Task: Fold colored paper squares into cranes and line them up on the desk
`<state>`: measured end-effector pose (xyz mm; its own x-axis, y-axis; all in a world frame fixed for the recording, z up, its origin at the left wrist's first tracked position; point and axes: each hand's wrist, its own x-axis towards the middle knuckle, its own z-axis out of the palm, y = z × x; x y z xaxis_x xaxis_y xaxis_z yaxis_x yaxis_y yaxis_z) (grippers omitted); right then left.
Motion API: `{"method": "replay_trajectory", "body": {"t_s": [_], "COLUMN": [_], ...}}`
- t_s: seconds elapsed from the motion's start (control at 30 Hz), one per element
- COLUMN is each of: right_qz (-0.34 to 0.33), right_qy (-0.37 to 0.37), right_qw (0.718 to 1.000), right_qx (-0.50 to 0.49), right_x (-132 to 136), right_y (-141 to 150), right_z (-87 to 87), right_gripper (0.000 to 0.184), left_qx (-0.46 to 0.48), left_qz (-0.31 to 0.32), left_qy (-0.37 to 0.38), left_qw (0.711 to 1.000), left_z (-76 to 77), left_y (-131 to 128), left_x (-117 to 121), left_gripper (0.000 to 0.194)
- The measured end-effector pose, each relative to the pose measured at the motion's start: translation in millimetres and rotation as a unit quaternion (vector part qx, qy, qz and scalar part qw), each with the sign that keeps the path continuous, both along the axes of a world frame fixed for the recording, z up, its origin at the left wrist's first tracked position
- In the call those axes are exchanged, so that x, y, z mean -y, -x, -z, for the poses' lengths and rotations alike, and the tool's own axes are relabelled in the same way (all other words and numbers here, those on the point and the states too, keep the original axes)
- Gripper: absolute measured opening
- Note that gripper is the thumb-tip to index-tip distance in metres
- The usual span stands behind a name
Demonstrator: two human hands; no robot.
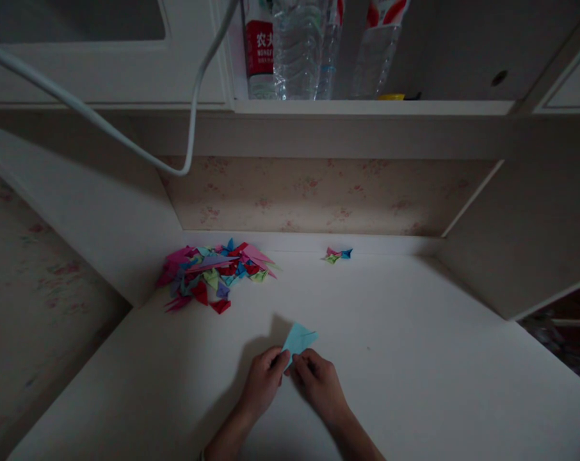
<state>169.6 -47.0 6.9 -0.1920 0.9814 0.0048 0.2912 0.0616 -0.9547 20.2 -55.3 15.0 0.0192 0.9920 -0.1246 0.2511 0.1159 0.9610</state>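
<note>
A light-blue sheet of folded paper (298,339) is held up between my two hands, just above the white desk. My left hand (265,378) pinches its lower left edge between thumb and fingers. At the lower right edge, the fingers of my right hand (317,382) are closed on the same paper. A fold line runs across its right part, and my fingers cover its lower end.
On the white desk (390,384), a pile of colourful folded paper pieces (213,269) lies at the back left. Several small ones (337,255) sit back centre. Plastic bottles (297,51) stand on the shelf above. A white cable (121,144) hangs at upper left.
</note>
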Motion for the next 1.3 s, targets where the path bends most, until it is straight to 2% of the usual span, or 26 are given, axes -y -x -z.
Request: {"method": "replay_trajectory", "body": {"t_s": [1.3], "right_qz": [-0.008], "right_qy": [0.003], "right_qw": [1.0], "right_qx": [-0.01], "right_x": [0.4], "right_y": [-0.4], "right_z": [-0.3], "right_gripper": [0.036], "left_qx": [0.005], "left_qz": [0.003], "left_qy": [-0.003], "left_qw": [1.0], "left_z": [1.0], "left_y": [0.5], "left_x": [0.8], "left_gripper": [0.045]}}
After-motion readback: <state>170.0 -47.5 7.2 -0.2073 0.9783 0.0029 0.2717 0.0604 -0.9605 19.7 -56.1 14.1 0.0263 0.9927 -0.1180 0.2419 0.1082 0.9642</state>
